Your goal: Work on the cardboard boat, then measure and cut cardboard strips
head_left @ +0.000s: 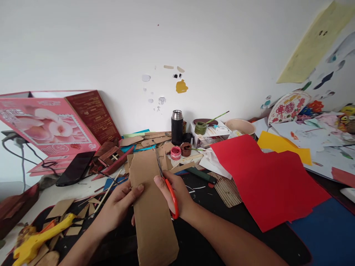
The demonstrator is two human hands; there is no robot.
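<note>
the strip of cardboard (152,210) is held up at the middle of the near edge of the counter (73,193), in front of the black mat (191,242). its long axis runs from the near edge toward the far edge, the far end leaning a little toward the left. the left hand (120,201) lies along its left long side, pinching it with the thumb flat on the face and the other fingers mostly hidden behind.

the right hand (177,188) is on the opposite side, clasped around the orange handles of the scissors (173,195), its thumb at the strip's right side. it is the nearer hand to that side; the strip lies directly to its left. the blades point toward the far edge and slightly left, almost parallel to the strip's long axis, and lie at its right edge near the far end. how far apart the blades stand cannot be told.

around them, a yellow glue gun (46,238) lies by the near left corner among cardboard scraps (60,208), its nozzle end toward the hands. a black flask (176,130) stands upright toward the far edge, beyond the strip, and a red sheet (267,184) spreads toward the right edge.
</note>
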